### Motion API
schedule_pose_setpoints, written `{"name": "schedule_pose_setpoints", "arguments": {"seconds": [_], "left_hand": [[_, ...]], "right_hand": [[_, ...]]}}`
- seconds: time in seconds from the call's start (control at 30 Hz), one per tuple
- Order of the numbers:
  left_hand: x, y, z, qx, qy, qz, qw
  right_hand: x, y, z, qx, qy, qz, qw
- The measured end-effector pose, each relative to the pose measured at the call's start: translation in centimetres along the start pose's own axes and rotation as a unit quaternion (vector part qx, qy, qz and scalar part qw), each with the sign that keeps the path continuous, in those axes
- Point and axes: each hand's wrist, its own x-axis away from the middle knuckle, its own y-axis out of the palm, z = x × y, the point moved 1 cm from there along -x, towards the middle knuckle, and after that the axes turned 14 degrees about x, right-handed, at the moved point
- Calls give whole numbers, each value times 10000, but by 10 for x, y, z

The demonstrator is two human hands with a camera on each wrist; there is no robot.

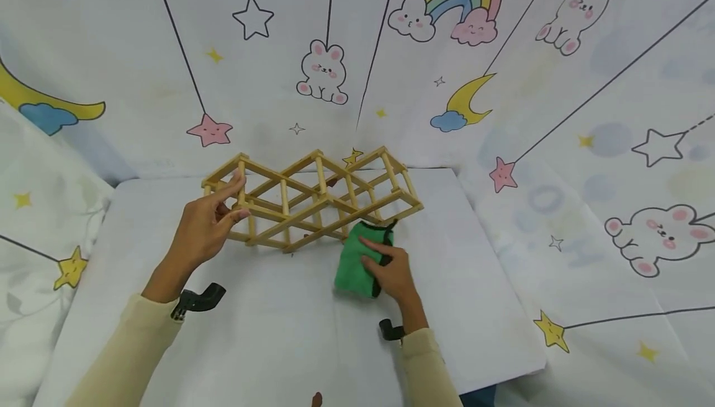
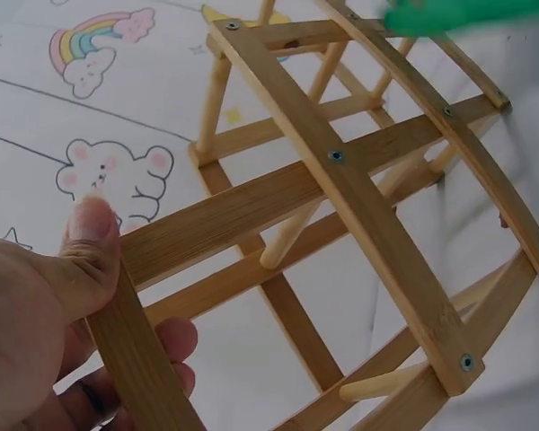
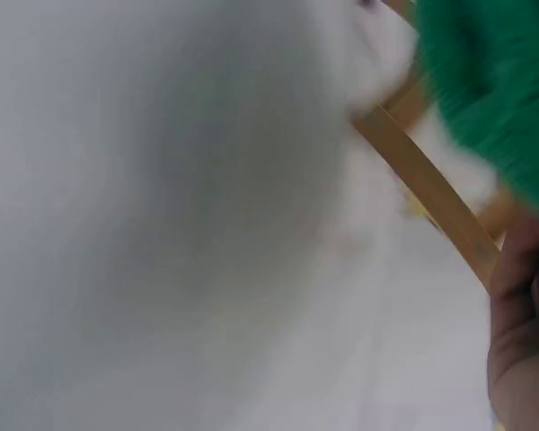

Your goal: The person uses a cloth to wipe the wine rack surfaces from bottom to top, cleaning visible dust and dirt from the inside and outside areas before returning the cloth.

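An expandable wooden lattice rack (image 1: 322, 199), made of crossed slats joined by round dowels, stands on the white table. My left hand (image 1: 203, 227) grips its left end, thumb and fingers around a slat (image 2: 153, 359) in the left wrist view. In my right hand (image 1: 393, 270) is a green cloth (image 1: 357, 261) with a dark edge, held against the front lower side of the rack near its right half. The right wrist view shows the green cloth (image 3: 503, 99) blurred, beside a slat (image 3: 431, 193) and part of the hand.
The white tabletop (image 1: 268, 332) spreads in front of the rack. Behind and around it hangs a white backdrop (image 1: 268, 84) printed with bunnies, stars and moons. A small brown spot (image 1: 317, 399) shows at the bottom edge.
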Motion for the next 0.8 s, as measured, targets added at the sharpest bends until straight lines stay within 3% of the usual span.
{"name": "schedule_pose_setpoints", "arguments": {"seconds": [0.07,0.17,0.23,0.33,0.43,0.53,0.67,0.73,0.8], "left_hand": [[1,0,-1,54,-41,153,9999],[5,3,-2,237,-119,529,9982],[7,6,-3,414,-169,831,9955],[9,12,-6,671,-199,1182,9905],[11,15,-8,761,-209,1327,9880],[12,14,-11,801,-155,1324,9878],[19,4,-12,968,-184,1172,9882],[24,-1,-13,1022,-203,1010,9894],[26,-4,-13,1040,-189,869,9906]], "right_hand": [[0,-31,-10,-634,-225,690,9953],[-15,-73,-26,-1195,-414,1622,9786],[-32,-92,-34,-1336,-407,1825,9732],[-57,-106,-36,-1450,-200,1470,9782],[-66,-107,-35,-1346,109,1037,9854],[-57,-109,-36,-1226,154,841,9888],[-38,-121,-44,-1150,-73,328,9928],[-36,-130,-47,-1309,-195,496,9900],[-39,-139,-49,-1547,-342,1041,9819]]}}
